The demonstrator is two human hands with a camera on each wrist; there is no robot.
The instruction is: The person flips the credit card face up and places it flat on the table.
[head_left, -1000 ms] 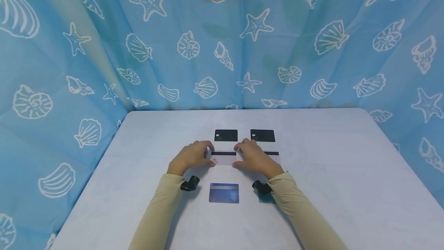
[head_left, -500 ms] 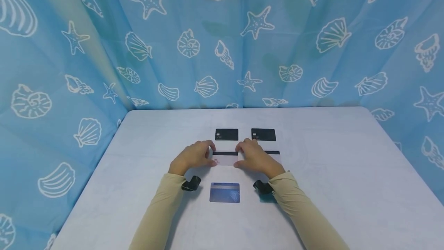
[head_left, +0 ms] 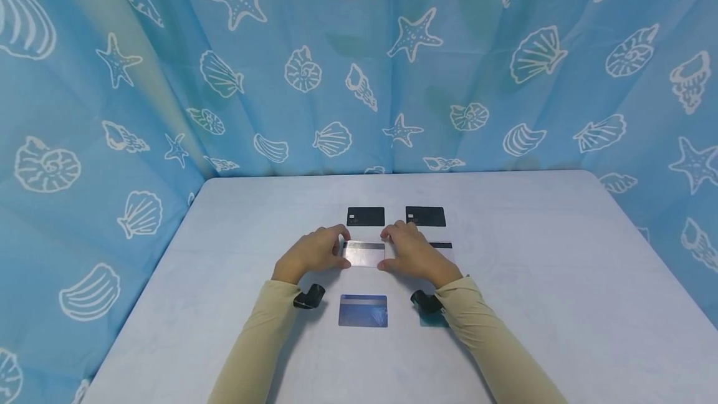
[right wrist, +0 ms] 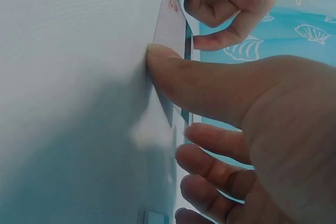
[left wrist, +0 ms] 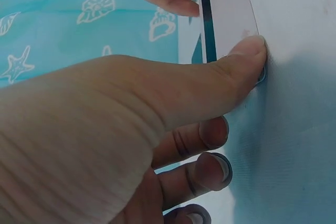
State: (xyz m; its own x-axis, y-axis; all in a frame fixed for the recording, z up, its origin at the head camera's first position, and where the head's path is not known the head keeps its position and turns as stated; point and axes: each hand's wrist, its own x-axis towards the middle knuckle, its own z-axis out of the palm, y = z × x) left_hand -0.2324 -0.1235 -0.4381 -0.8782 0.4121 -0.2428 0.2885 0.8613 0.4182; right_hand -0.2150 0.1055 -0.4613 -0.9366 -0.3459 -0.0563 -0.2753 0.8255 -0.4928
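A pale card with a dark magnetic stripe lies between my two hands near the middle of the table. My left hand grips its left end, thumb at the near corner and index finger at the far one. At the other end my right hand holds the card the same way. In the left wrist view the thumb presses on the corner of the card. The right wrist view has the card stretching between both thumbs. A second striped pale card is partly hidden behind my right hand.
Two black cards lie beyond my hands. Nearer lies a blue card, with a teal card to its right, partly covered by the right wrist. A shell-print curtain hangs behind the white table.
The held card's surface and stripe now look brighter and shinier, as if it has tilted slightly. Both hands keep nearly the same place, and the other cards have not moved.
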